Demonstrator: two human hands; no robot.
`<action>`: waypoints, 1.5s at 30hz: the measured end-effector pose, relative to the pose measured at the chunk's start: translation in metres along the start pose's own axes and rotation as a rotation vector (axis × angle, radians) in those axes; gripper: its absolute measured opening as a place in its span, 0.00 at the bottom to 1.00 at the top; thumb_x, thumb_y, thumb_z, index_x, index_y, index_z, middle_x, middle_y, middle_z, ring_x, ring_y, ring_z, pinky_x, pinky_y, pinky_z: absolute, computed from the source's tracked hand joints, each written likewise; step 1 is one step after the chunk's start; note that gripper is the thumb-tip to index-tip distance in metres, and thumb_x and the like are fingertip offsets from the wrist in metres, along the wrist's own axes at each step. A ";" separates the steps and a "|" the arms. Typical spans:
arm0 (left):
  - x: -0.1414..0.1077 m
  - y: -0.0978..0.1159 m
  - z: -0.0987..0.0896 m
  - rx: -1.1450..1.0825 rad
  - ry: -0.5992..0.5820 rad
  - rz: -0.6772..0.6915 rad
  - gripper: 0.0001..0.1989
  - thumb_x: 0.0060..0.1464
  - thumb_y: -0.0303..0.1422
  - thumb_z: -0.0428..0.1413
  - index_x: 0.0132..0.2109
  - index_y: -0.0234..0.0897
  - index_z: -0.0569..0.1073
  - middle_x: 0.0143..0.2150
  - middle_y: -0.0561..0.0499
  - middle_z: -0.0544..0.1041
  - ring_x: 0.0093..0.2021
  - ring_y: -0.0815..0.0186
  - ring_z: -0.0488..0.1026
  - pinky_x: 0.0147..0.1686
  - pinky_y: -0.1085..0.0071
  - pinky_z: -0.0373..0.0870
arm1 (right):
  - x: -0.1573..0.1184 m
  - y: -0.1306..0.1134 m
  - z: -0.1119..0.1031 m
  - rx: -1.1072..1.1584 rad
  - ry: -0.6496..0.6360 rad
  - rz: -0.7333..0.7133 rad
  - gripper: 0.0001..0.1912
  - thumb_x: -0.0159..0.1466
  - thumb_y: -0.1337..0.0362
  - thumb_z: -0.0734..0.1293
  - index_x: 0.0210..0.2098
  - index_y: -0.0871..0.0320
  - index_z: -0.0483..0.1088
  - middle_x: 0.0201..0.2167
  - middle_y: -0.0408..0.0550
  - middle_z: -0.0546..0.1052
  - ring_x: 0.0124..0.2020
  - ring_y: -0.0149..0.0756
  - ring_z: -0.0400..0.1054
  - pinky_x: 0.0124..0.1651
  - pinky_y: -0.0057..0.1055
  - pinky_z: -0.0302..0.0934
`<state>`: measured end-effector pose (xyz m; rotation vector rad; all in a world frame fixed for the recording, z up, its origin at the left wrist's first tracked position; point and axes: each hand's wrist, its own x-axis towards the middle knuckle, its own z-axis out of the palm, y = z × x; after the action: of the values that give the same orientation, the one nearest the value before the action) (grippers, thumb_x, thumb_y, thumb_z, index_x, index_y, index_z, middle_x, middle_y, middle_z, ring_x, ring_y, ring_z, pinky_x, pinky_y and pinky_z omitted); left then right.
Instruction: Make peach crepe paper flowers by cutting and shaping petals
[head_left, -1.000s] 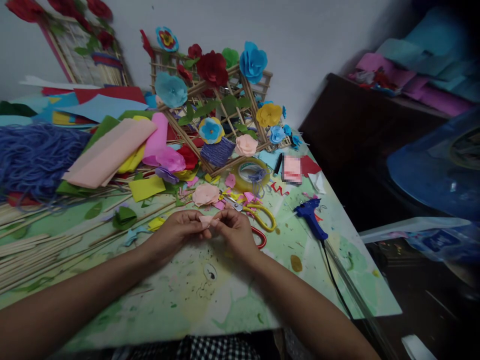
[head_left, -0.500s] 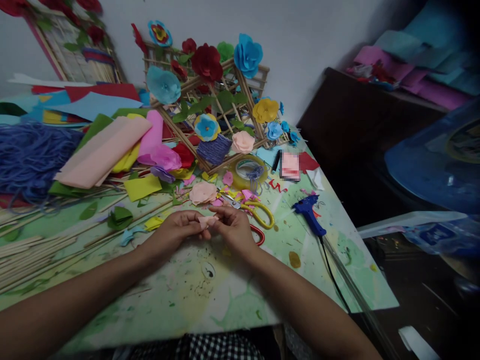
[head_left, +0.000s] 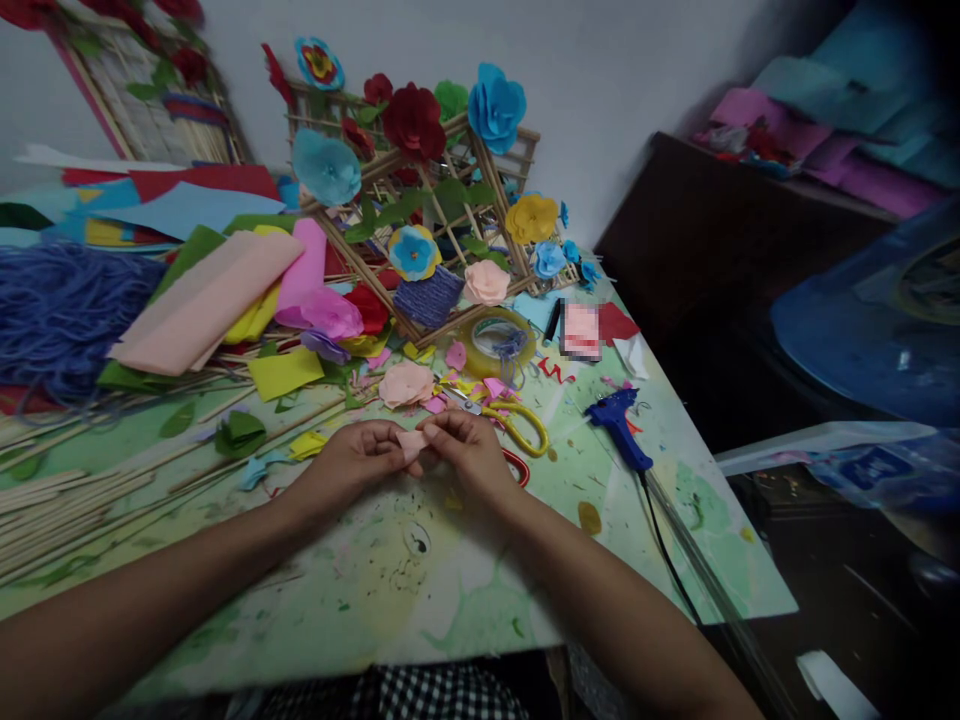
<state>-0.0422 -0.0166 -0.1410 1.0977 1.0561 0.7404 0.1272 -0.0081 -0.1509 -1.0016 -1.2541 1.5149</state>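
Note:
A small light pink paper piece (head_left: pixel 411 444) is pinched between my two hands above the table. My left hand (head_left: pixel 367 455) grips its left side with the fingers curled. On its right side, the fingertips of my right hand (head_left: pixel 469 450) are closed on the same piece. Just beyond my hands lie a pink paper flower (head_left: pixel 406 384) and yellow-handled scissors (head_left: pixel 525 425). Part of a red handle (head_left: pixel 516 466) shows beside my right hand.
A blue glue gun (head_left: pixel 621 428) lies at the right with its cord running forward. Behind are a tape roll (head_left: pixel 495 342) and a stick frame with paper flowers (head_left: pixel 420 190). Blue yarn (head_left: pixel 67 320), paper rolls (head_left: pixel 210 300) and thin sticks (head_left: pixel 67 515) fill the left.
The fingers of my right hand have shifted slightly on the pink piece, and more of it shows between my hands. My left hand has barely moved.

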 end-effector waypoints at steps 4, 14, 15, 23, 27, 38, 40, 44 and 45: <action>0.000 0.000 0.000 -0.017 0.000 -0.020 0.10 0.43 0.38 0.64 0.28 0.36 0.74 0.24 0.53 0.79 0.26 0.71 0.71 0.30 0.76 0.64 | -0.001 -0.003 -0.002 -0.047 -0.019 -0.029 0.18 0.58 0.51 0.66 0.23 0.60 0.68 0.17 0.40 0.66 0.21 0.27 0.58 0.26 0.26 0.52; -0.001 -0.001 0.001 -0.039 -0.007 -0.054 0.10 0.43 0.37 0.64 0.28 0.36 0.74 0.24 0.52 0.79 0.24 0.71 0.69 0.28 0.75 0.62 | -0.002 0.001 -0.002 -0.136 -0.005 -0.005 0.12 0.56 0.58 0.68 0.23 0.59 0.68 0.17 0.38 0.63 0.19 0.25 0.54 0.25 0.25 0.49; -0.001 0.000 0.001 -0.038 -0.009 -0.051 0.09 0.43 0.37 0.63 0.28 0.35 0.74 0.24 0.52 0.79 0.24 0.71 0.69 0.28 0.75 0.62 | -0.002 0.001 -0.002 -0.148 0.003 -0.007 0.12 0.56 0.58 0.68 0.22 0.59 0.67 0.16 0.37 0.62 0.19 0.25 0.52 0.24 0.25 0.48; -0.001 -0.003 0.002 -0.090 0.002 0.016 0.08 0.47 0.37 0.61 0.30 0.36 0.76 0.25 0.51 0.79 0.26 0.70 0.70 0.30 0.73 0.63 | -0.004 -0.002 0.003 -0.102 0.036 -0.120 0.09 0.54 0.59 0.68 0.31 0.57 0.69 0.24 0.42 0.70 0.26 0.30 0.63 0.30 0.27 0.58; 0.001 -0.008 -0.001 -0.072 -0.001 0.025 0.09 0.49 0.38 0.60 0.32 0.36 0.77 0.26 0.52 0.79 0.27 0.70 0.70 0.31 0.73 0.63 | -0.005 -0.002 0.006 -0.142 0.069 -0.170 0.10 0.51 0.62 0.69 0.31 0.56 0.67 0.26 0.41 0.69 0.26 0.29 0.63 0.30 0.26 0.58; -0.003 0.006 0.003 0.089 0.032 0.037 0.10 0.46 0.40 0.59 0.29 0.37 0.73 0.25 0.51 0.79 0.26 0.67 0.70 0.29 0.72 0.64 | -0.005 -0.004 0.007 -0.152 0.086 -0.090 0.09 0.53 0.60 0.69 0.24 0.58 0.67 0.21 0.40 0.67 0.23 0.28 0.59 0.28 0.26 0.54; -0.003 0.006 0.004 0.115 0.041 0.044 0.10 0.46 0.40 0.59 0.29 0.37 0.73 0.25 0.51 0.78 0.26 0.67 0.71 0.29 0.72 0.65 | -0.005 -0.003 0.007 -0.129 0.101 -0.075 0.09 0.53 0.60 0.69 0.24 0.58 0.67 0.21 0.40 0.66 0.23 0.27 0.58 0.28 0.26 0.54; -0.003 0.004 0.003 0.121 0.025 0.062 0.12 0.48 0.41 0.59 0.29 0.36 0.74 0.25 0.50 0.79 0.26 0.66 0.71 0.29 0.71 0.65 | -0.005 0.000 0.006 -0.090 0.115 -0.065 0.09 0.53 0.61 0.69 0.24 0.58 0.67 0.20 0.40 0.67 0.22 0.27 0.58 0.26 0.25 0.53; -0.003 0.003 0.003 0.113 0.021 0.066 0.12 0.48 0.41 0.59 0.29 0.36 0.74 0.26 0.50 0.79 0.26 0.66 0.71 0.29 0.71 0.65 | -0.005 0.000 0.006 -0.080 0.117 -0.065 0.09 0.52 0.61 0.69 0.24 0.58 0.67 0.20 0.40 0.67 0.22 0.27 0.58 0.26 0.25 0.53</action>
<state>-0.0403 -0.0196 -0.1364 1.2289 1.0944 0.7533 0.1226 -0.0141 -0.1503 -1.0757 -1.2607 1.3463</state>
